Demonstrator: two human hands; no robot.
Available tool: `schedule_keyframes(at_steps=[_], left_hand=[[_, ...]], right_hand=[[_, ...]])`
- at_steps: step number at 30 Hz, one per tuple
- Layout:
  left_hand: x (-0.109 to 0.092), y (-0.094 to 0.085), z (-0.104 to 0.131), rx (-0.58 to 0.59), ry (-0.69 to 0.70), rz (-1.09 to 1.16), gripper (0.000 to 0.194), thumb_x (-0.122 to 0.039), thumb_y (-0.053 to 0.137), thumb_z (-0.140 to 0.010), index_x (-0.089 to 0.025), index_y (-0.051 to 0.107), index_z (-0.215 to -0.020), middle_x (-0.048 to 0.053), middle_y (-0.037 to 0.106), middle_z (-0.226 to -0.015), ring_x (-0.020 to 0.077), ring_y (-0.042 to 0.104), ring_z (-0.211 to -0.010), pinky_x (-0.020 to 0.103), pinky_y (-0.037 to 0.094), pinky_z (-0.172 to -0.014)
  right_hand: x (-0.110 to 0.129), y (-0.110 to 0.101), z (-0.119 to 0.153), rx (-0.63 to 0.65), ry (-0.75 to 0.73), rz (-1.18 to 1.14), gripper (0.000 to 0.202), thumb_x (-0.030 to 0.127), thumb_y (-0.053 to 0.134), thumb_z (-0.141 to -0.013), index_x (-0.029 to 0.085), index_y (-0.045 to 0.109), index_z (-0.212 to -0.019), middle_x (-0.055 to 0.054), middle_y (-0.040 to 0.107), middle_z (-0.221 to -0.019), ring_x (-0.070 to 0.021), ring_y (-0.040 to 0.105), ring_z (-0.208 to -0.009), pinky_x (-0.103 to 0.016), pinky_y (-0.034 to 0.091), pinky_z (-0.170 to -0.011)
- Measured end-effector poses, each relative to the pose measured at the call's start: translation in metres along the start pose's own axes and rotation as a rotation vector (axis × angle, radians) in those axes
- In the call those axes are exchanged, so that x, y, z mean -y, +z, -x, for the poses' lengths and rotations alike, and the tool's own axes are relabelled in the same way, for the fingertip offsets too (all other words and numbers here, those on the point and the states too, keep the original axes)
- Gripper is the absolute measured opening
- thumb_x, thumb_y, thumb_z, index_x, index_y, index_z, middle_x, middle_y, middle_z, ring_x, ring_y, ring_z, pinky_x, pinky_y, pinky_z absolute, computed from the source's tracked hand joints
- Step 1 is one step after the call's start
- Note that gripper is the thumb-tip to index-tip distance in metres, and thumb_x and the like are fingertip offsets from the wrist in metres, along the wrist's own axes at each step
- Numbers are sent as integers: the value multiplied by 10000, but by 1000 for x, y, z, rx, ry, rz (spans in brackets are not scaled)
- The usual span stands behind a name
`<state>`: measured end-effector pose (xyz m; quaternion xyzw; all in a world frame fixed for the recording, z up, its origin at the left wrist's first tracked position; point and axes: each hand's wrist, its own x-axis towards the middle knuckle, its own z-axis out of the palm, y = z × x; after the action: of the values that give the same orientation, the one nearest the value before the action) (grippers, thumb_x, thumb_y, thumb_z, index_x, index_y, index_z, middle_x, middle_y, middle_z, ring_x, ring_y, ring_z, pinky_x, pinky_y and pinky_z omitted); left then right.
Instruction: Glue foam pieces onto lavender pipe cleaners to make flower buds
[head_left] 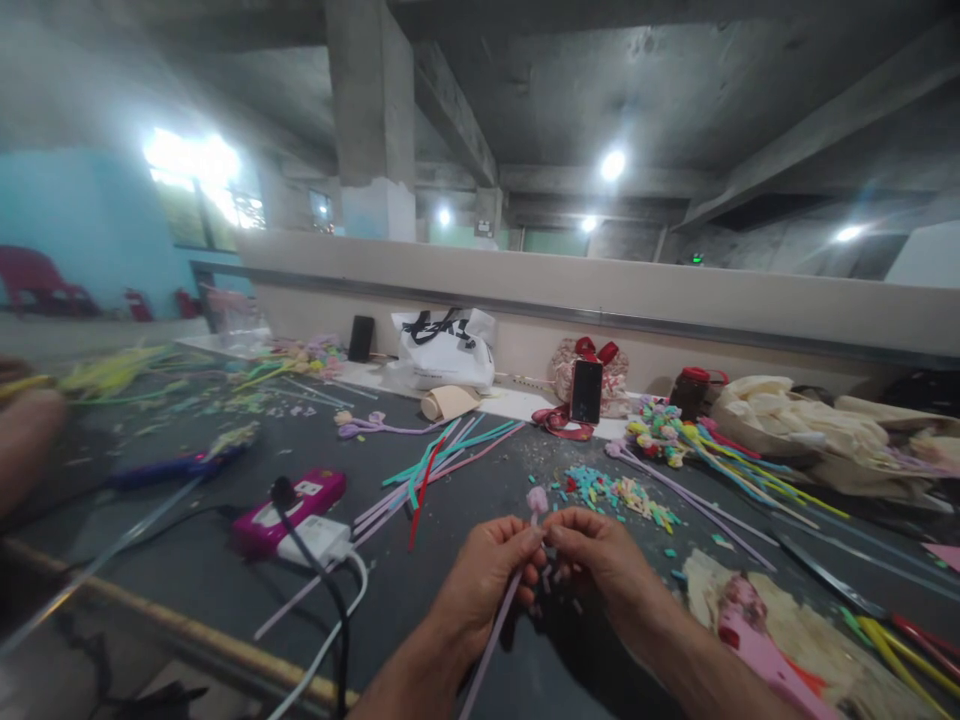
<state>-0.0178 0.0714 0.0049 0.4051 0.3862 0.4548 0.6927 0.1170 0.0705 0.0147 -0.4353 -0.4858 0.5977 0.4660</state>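
Observation:
My left hand (501,558) is closed round the thin lilac stem of a pipe-cleaner flower. The pale purple flower head (537,500) points up above the fingertips, and the stem (491,645) runs down toward me. My right hand (592,548) is pinched beside it, its fingertips at the stem just below the head; what lies between them is hidden. Small lilac cut pieces (555,577) are under the hands. Just beyond lie short turquoise, red and yellow pieces (600,490). A pink glue gun (765,640) rests on a stained sheet to the right.
Loose pipe cleaners (442,475), a magenta power strip (300,505) with cables and a blue glue gun (172,467) lie left. Finished flowers (660,430) and scissors (832,575) are right. A phone (586,390) stands behind. Another person's hand (26,430) shows far left.

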Motion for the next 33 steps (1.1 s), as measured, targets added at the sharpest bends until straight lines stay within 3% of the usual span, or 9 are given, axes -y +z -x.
schedule_keyframes(at_steps=[5,8,14,17,20,23,28,33], left_hand=[[-1,4,2,9,31,-38,271,-368,653,-597,-145,501,-576,-60,490,-416,38,397,-328,157,325,-357],[0,5,2,2,53,-43,267,-371,651,-599,-152,498,-590,-64,488,-417,42,400,-329,163,340,-361],[0,3,-1,-1,36,-9,323,-428,636,-594,-151,479,-544,-76,438,-372,29,356,-300,153,299,-348],[-2,2,-1,11,19,9,315,-410,640,-596,-147,481,-531,-76,425,-368,24,347,-302,147,294,-347],[-5,0,2,26,-3,31,285,-375,635,-619,-146,481,-551,-71,451,-427,13,359,-331,126,294,-348],[-9,-1,5,40,-24,51,226,-311,641,-635,-147,491,-593,-71,479,-495,0,386,-367,98,307,-357],[-13,9,14,22,-74,37,167,-257,619,-672,-144,512,-612,-62,489,-506,7,409,-376,93,333,-344],[-11,51,29,169,-97,-30,160,-293,586,-704,-141,543,-678,0,591,-633,38,499,-460,102,363,-361]], right_hand=[[-1,-9,-4,125,92,-25,280,392,677,-580,138,559,-592,72,449,-368,-27,317,-296,-161,182,-332],[-2,-9,-7,147,106,-26,301,414,664,-578,137,545,-572,55,489,-418,-20,303,-292,-165,177,-322],[4,-2,-9,69,46,52,255,381,657,-599,139,582,-624,68,474,-411,-31,348,-314,-165,231,-344],[16,-4,-4,-10,-37,137,265,400,620,-638,141,626,-694,24,577,-555,-44,425,-348,-169,236,-334],[34,-25,11,-114,-123,236,262,396,592,-666,158,642,-763,5,613,-653,-61,472,-389,-180,245,-340],[48,-62,41,-234,-156,360,207,354,611,-661,160,635,-731,44,538,-491,-67,430,-378,-189,252,-363],[41,-123,108,-404,-132,573,260,362,584,-688,173,528,-520,54,441,-407,-88,385,-388,-215,254,-403],[17,-146,148,-396,-157,1311,176,368,557,-709,201,559,-651,-1,569,-632,-148,497,-559,-248,304,-516]])
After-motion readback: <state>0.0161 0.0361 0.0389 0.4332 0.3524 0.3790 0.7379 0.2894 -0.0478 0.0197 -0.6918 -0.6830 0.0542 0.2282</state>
